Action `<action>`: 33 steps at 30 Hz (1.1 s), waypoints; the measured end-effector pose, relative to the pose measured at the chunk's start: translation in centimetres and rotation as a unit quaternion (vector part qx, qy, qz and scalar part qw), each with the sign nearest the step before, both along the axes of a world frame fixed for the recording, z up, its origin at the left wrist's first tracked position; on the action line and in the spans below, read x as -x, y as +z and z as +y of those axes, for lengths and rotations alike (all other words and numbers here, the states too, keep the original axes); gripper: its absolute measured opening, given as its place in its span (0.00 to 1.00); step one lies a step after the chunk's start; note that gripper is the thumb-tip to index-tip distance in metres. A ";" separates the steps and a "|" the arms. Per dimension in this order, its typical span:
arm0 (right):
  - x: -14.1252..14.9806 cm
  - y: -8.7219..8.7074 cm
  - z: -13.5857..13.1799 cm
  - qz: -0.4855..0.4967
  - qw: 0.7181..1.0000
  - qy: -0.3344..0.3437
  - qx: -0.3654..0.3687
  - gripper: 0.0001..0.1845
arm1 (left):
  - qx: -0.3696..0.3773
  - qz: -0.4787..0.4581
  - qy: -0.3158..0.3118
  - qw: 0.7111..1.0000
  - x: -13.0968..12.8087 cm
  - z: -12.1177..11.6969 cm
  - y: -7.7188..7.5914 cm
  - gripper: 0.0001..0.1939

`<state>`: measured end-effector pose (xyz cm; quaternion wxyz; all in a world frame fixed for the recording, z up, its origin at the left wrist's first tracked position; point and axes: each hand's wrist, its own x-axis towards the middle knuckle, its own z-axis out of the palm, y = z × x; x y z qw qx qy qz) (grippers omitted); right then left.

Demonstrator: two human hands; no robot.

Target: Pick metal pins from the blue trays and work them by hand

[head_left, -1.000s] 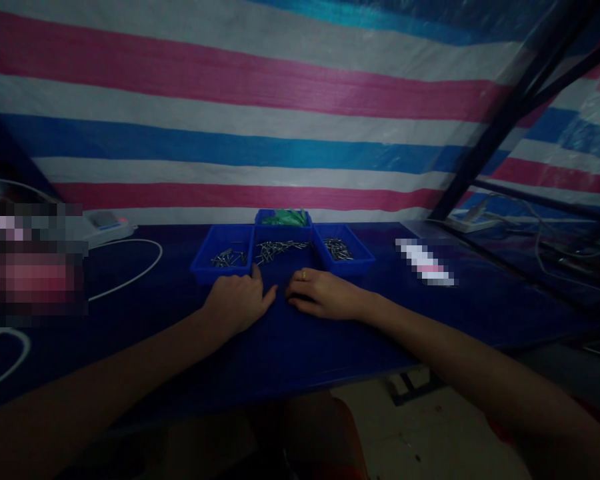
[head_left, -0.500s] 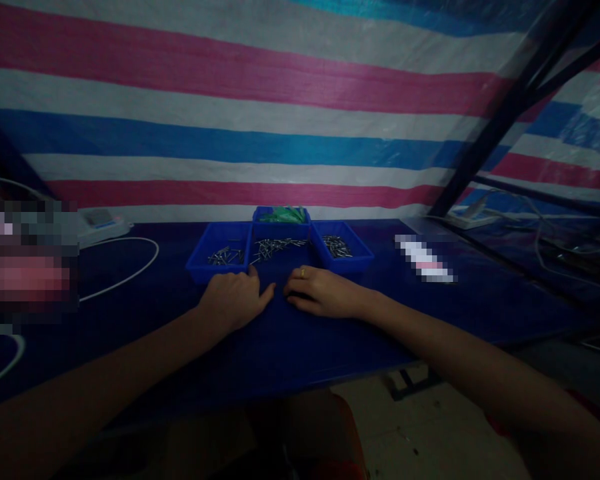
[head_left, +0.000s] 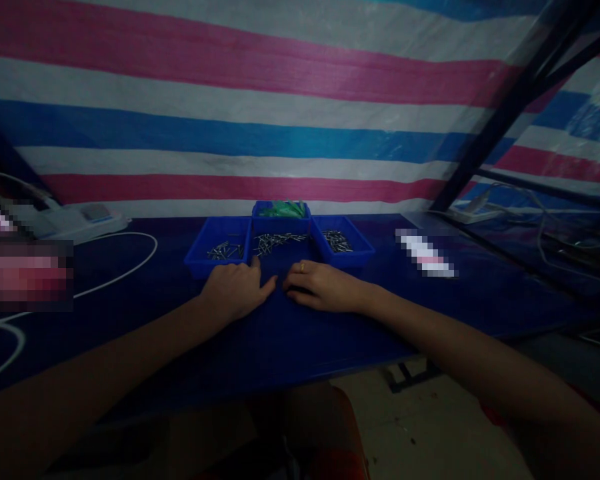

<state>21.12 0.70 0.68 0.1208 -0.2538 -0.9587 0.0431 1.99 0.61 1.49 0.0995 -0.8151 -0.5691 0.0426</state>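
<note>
My left hand [head_left: 234, 291] rests on the dark blue table, near corner of the left blue bin [head_left: 195, 261]. Its thumb and index finger are spread, and nothing shows between them. Just right of it, my right hand [head_left: 323, 287], with a ring on one finger, lies on the table with fingers loosely bent and apart; no object is visible in it. Beyond both hands, a loose pile of thin metal pins or rivets [head_left: 275, 243] lies between the bins. Similar metal pieces [head_left: 225, 251] are in the left bin, and more [head_left: 337, 241] fill the right blue bin [head_left: 363, 253].
A back blue bin [head_left: 280, 222] holds green pieces [head_left: 283, 209]. A white device [head_left: 87, 223] with a cable [head_left: 140, 263] stands left, beside a blurred-out area. A blurred-out white item [head_left: 425, 253] lies right. A striped sheet [head_left: 280, 140] hangs behind; a dark metal frame [head_left: 470, 153] rises right.
The view has shifted slightly, so the table and bins appear a little higher. Both hands stay in nearly the same place on the table; nothing has been picked up.
</note>
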 end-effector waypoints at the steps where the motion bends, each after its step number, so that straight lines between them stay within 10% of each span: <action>1: 0.0 0.0 0.0 -0.001 1.000 -0.001 -0.001 0.10 | -0.003 -0.001 -0.003 1.000 0.1 0.0 -0.1 0.32; 33: -0.2 0.2 -0.5 0.022 0.999 -0.031 0.011 0.10 | -0.008 -0.020 -0.065 0.998 0.0 -0.9 -0.2 0.20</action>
